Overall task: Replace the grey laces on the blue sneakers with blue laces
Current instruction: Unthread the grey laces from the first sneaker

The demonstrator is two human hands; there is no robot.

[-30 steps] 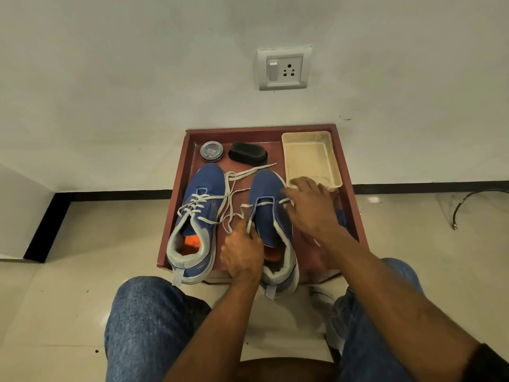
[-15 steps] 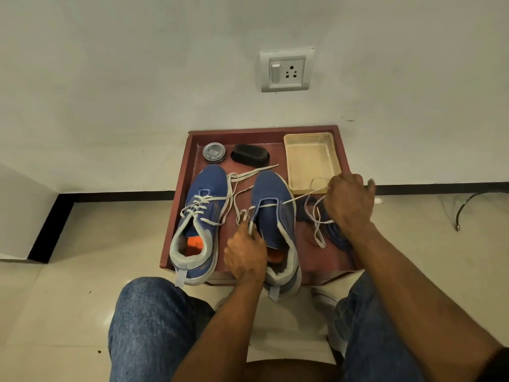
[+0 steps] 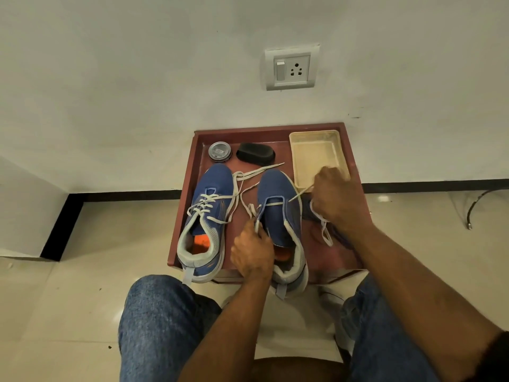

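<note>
On the red tray [image 3: 190, 194], two blue sneakers [image 3: 209, 216], both hands [image 3: 337, 199] pinching one grey lace [image 3: 326, 232].

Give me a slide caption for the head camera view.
Right hand pulls the grey lace from the right sneaker while the left hand steadies it.

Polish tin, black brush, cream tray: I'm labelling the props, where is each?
Polish tin [image 3: 219, 152], head view, centre of its lid.
Black brush [image 3: 255, 153], head view, middle of its top.
Cream tray [image 3: 316, 153], head view, bare floor inside.
</note>
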